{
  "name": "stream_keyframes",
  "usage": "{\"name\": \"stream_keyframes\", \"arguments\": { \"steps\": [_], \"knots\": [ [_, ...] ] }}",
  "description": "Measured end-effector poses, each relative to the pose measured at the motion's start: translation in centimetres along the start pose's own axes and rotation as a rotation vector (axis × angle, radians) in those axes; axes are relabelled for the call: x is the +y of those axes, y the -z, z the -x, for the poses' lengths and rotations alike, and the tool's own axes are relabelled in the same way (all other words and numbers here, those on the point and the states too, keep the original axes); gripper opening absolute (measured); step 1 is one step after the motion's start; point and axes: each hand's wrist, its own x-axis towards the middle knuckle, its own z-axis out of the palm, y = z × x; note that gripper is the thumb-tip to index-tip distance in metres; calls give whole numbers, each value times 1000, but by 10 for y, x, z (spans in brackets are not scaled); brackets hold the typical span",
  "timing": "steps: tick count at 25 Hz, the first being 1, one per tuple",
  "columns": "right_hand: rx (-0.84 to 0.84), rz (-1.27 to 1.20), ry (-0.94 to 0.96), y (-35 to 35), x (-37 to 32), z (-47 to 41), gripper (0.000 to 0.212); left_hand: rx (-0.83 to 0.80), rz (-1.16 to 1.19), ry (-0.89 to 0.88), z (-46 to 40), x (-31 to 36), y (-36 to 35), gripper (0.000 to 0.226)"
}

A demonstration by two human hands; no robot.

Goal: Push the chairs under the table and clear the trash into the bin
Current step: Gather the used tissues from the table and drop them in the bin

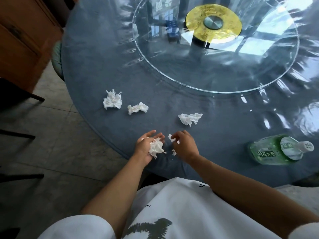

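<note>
- The trash clearing looks under way but far from finished: no bin is in view, and most of the litter lies on the table (96, 54).
- The left hand (146, 145) lies palm up at the table's 6 o'clock edge, fingers loosely spread, cradling a crumpled tissue wad (156, 147) on the palm.
- The right hand (183, 145), just beside it toward 3 o'clock, curls its fingers round a smaller tissue scrap (171, 138); white bits poke out above and below the fist.
- Three more tissues wait: a ragged ball (112, 101) at 10 o'clock from the hands, a twisted piece (137, 108) just beside it, and a flatter, torn one (189, 118) at 1 o'clock.
- A green plastic bottle (278, 150) with a white cap lies on its side at 3 o'clock, well apart from the hands.
- Chairs: a green padded seat (57, 59) shows tucked at the table's 9 o'clock rim; I cannot tell about the others.
- The table wears a slate-blue cloth under glossy, wrinkled clear film; a round glass turntable (172, 69) with a gold disc sits at 12 o'clock.
</note>
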Motion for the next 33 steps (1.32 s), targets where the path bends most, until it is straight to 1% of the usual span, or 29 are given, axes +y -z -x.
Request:
{"name": "stream_keyframes", "arguments": {
  "steps": [1, 2, 3, 4, 5, 6, 7, 9, 10, 11, 13, 14, 15, 16, 17, 18, 19, 20, 22, 23, 24, 26, 27, 29, 31, 33],
  "knots": [
    [-7, 132, 16, 0, 8, 0, 29, 9, -13, -4, -1, -1, 3, 41],
    [-66, 236, 10, 0, 15, 0, 37, 20, -24, -5, -3, -1, 5, 43],
    [-133, 314, -18, 1, 20, 1, 38, 27, -35, -3, -5, -2, 7, 45],
    [-173, 349, -42, 1, 25, 0, 33, 27, -49, -1, -6, -2, 7, 47],
    [-175, 351, -56, 2, 27, -3, 25, 25, -67, -1, -7, -1, 6, 47],
    [-136, 291, -63, 2, 27, -5, 18, 17, -79, 0, -7, 0, 4, 46],
    [-72, 171, -95, 4, 24, -9, 15, 6, -101, 3, -8, 1, 0, 45],
    [18, -123, -171, 12, 4, -16, 21, -35, -152, 16, -9, 3, -8, 49],
    [23, -248, -190, 15, -7, -19, 25, -67, -173, 28, -9, 4, -14, 53],
    [11, -309, -188, 16, -16, -24, 25, -98, -193, 44, -9, 4, -21, 56],
    [-89, -299, -138, 14, -29, -31, 16, -155, -223, 79, -8, 6, -36, 57],
    [-178, -334, -117, 15, -33, -30, 11, -162, -221, 87, -7, 7, -42, 56],
    [-276, -412, -118, 17, -32, -32, 15, -152, -208, 84, -8, 7, -46, 54],
    [-367, -537, -143, 23, -32, -33, 24, -131, -189, 69, -12, 7, -47, 51],
    [-435, -654, -192, 27, -32, -36, 33, -108, -170, 46, -16, 7, -46, 48],
    [-459, -714, -222, 33, -32, -37, 37, -89, -161, 22, -20, 7, -43, 46],
    [-396, -695, -234, 37, -30, -42, 38, -68, -159, 10, -24, 7, -40, 45],
    [-246, -569, -213, 41, -27, -49, 35, -53, -162, 6, -27, 7, -37, 42],
    [112, -255, -172, 46, -17, -63, 29, -20, -178, 18, -27, 7, -34, 38],
    [195, -177, -163, 48, -13, -69, 28, -8, -182, 21, -26, 7, -33, 38],
    [199, -126, -159, 49, -8, -72, 31, 1, -179, 23, -25, 9, -31, 38],
    [106, 27, -156, 50, 5, -77, 38, 10, -167, 28, -24, 11, -25, 39],
    [46, 107, -160, 49, 12, -79, 38, 3, -158, 29, -23, 12, -22, 41],
    [-12, 158, -170, 45, 22, -78, 29, -2, -138, 21, -22, 14, -17, 43],
    [-11, 127, -188, 36, 24, -73, 24, 0, -118, 2, -23, 17, -14, 45],
    [-25, -35, -220, 23, 7, -61, 17, -7, -120, -26, -22, 23, -9, 47]
  ]
}}
